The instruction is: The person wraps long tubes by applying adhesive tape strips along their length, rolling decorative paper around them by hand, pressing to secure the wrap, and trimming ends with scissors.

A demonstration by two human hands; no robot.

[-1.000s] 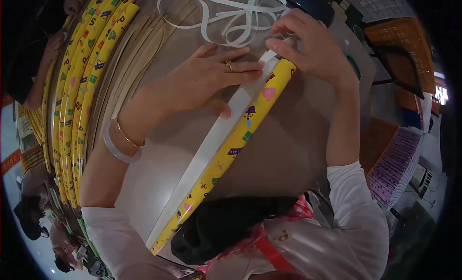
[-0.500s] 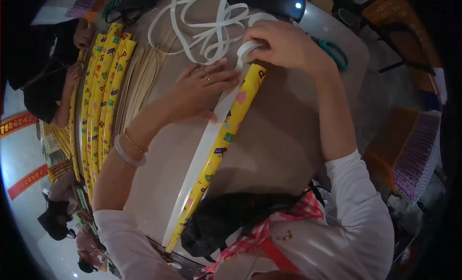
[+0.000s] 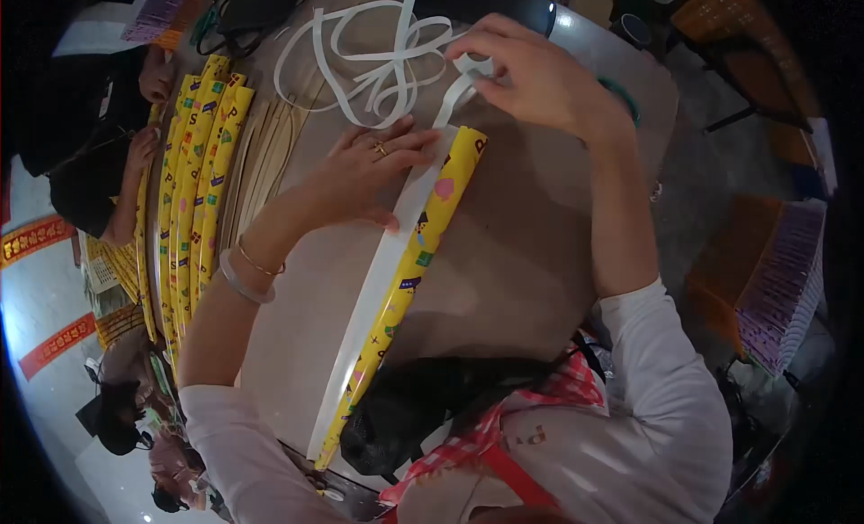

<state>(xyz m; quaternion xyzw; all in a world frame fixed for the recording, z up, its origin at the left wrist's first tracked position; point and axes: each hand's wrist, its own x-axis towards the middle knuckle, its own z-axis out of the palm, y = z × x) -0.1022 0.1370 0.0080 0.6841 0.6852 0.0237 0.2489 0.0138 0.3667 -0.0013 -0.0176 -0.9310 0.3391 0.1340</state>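
Observation:
A yellow printed roll of wrapping paper (image 3: pixel 416 276) lies slantwise on the table, with its white underside edge (image 3: pixel 371 294) showing along the left. On the upper end of that white edge my left hand (image 3: pixel 364 173) rests, fingers spread and flat. My right hand (image 3: pixel 544 83) pinches a roll of white tape (image 3: pixel 472 65) just above the paper's top end. From the roll a strip of tape (image 3: pixel 453 101) runs down to the paper near my left fingertips. Part of the roll is hidden by my right fingers.
Loose white strips (image 3: pixel 396 51) lie coiled at the back. Left of me are several finished-looking yellow rolls (image 3: pixel 193 182) and thin pale sticks (image 3: pixel 263 159). Green-handled scissors (image 3: pixel 621 101) are partly behind my right wrist. Another person's hand (image 3: pixel 142 146) is at the left edge.
My right hand has lifted slightly up and away with the tape roll, and a longer strip of tape now shows. My left hand stays flat on the paper.

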